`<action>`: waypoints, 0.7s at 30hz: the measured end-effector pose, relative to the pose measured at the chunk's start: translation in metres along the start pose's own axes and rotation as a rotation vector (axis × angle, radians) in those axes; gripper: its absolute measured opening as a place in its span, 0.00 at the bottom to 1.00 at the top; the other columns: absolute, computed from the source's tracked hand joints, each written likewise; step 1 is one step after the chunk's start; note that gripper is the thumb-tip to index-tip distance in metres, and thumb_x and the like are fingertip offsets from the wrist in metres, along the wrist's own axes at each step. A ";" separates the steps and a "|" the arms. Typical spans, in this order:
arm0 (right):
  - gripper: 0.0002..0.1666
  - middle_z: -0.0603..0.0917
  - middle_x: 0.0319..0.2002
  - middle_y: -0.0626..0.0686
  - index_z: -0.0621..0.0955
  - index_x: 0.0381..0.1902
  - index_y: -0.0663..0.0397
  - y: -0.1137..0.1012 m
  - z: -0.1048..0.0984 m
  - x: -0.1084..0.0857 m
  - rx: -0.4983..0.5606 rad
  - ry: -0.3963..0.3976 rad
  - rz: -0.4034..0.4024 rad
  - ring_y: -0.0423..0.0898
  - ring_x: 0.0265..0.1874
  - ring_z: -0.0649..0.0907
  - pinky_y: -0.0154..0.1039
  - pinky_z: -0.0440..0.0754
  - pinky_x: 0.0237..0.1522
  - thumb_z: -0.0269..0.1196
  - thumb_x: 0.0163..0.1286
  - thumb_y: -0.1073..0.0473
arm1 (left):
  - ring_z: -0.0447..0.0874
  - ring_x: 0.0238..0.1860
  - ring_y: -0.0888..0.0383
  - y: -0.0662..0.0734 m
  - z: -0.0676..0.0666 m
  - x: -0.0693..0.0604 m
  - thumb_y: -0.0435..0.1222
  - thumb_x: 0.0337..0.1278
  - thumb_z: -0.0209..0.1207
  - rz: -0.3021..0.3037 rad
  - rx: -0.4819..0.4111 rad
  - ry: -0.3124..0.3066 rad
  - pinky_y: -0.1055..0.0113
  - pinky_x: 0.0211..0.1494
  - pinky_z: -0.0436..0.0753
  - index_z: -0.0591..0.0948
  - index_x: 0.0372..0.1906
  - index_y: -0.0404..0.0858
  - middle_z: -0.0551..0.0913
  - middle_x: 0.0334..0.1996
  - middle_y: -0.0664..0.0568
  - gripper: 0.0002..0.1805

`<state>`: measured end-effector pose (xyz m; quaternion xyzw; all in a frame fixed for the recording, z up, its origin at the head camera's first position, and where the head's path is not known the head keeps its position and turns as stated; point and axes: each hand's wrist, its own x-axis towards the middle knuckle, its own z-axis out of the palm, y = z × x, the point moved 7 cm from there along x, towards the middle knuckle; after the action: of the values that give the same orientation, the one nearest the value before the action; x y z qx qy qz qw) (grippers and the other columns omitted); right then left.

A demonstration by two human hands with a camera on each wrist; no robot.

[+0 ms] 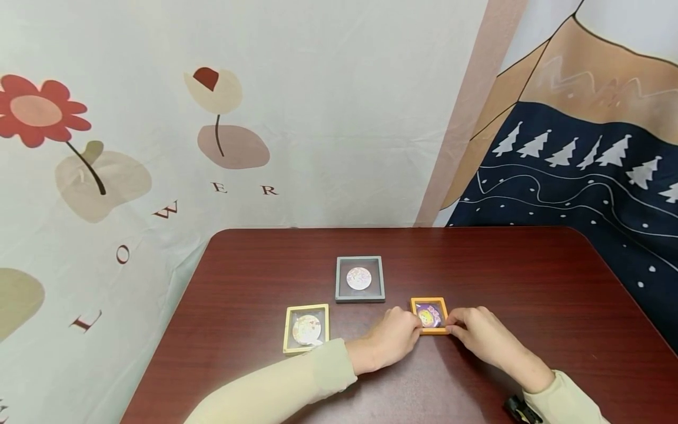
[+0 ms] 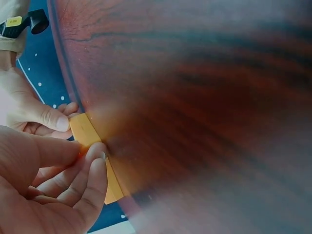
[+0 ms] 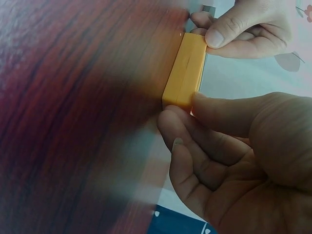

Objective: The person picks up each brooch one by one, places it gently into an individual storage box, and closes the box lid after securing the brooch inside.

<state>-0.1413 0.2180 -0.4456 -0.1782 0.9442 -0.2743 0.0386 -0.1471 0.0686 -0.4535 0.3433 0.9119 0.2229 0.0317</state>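
Note:
A small square orange display frame (image 1: 430, 300) lies on the table, with a round purple badge (image 1: 430, 315) bearing a yellow figure inside. My left hand (image 1: 391, 337) pinches its left side near the front corner between thumb and fingers. At the opposite side my right hand (image 1: 484, 334) pinches the right edge with thumb and fingertips. Both wrist views show the orange edge (image 2: 114, 183) close up, low over the reddish-brown tabletop. Part of the left side is covered by my left fingers.
A grey square frame (image 1: 360, 299) with a round pale badge stands farther back. Left of my hand lies a pale yellow frame (image 1: 288, 330), its front edge partly behind my left sleeve (image 1: 296, 377). The dark red table (image 1: 265, 259) ends at a printed cloth (image 1: 339, 118).

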 end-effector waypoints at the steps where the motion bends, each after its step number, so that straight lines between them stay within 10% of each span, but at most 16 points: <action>1: 0.06 0.86 0.29 0.41 0.87 0.32 0.51 0.000 0.000 0.000 0.000 -0.001 -0.001 0.33 0.28 0.78 0.36 0.78 0.30 0.74 0.66 0.66 | 0.65 0.18 0.72 0.000 0.000 0.000 0.33 0.69 0.65 -0.001 -0.001 -0.003 0.79 0.22 0.68 0.87 0.25 0.43 0.77 0.17 0.63 0.13; 12: 0.02 0.89 0.31 0.44 0.89 0.33 0.55 -0.002 -0.001 0.002 -0.030 -0.004 -0.019 0.35 0.30 0.82 0.36 0.82 0.32 0.74 0.66 0.65 | 0.66 0.21 0.70 0.001 -0.011 -0.002 0.32 0.66 0.67 0.014 -0.005 0.012 0.78 0.25 0.69 0.89 0.26 0.43 0.80 0.18 0.62 0.11; 21: 0.03 0.89 0.35 0.44 0.91 0.37 0.51 -0.002 -0.014 0.001 -0.075 0.037 0.004 0.39 0.35 0.86 0.44 0.85 0.38 0.75 0.66 0.63 | 0.79 0.30 0.72 -0.001 -0.061 -0.009 0.30 0.69 0.64 0.006 -0.072 0.092 0.79 0.37 0.78 0.92 0.37 0.38 0.89 0.31 0.56 0.07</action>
<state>-0.1436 0.2228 -0.4328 -0.1723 0.9547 -0.2420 0.0148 -0.1538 0.0385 -0.4005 0.3342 0.9027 0.2709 0.0015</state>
